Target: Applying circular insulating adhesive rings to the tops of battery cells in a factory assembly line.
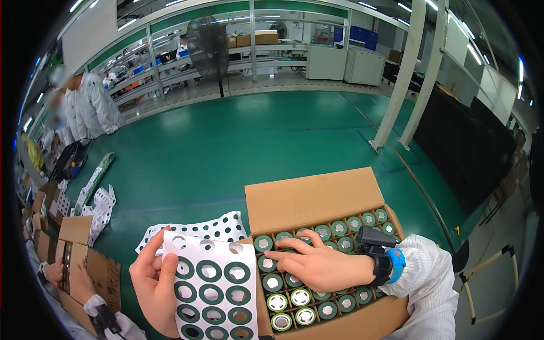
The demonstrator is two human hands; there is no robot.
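Observation:
My left hand (156, 283) pinches the left edge of a white sheet of green ring stickers (223, 285), thumb in front. Several holes along the sheet's top row have no ring. To its right stands an open cardboard box (362, 323) with cylindrical battery cells (272, 281) upright in a divider grid. Most cell tops carry dark green rings. Several near the front left show bright green edges and bare metal tops (281, 322). Over the box reaches my right hand (317, 265), fingers spread, fingertips on or just above cells at the left; the hand covers some cells.
Behind the sheet lies another white perforated sheet (192, 231) on the green table (226, 141). The box's flap (314, 195) stands up at the back. At left, another person's hands (82, 281) are at a cardboard box (102, 272). White posts (399, 79) rise at right.

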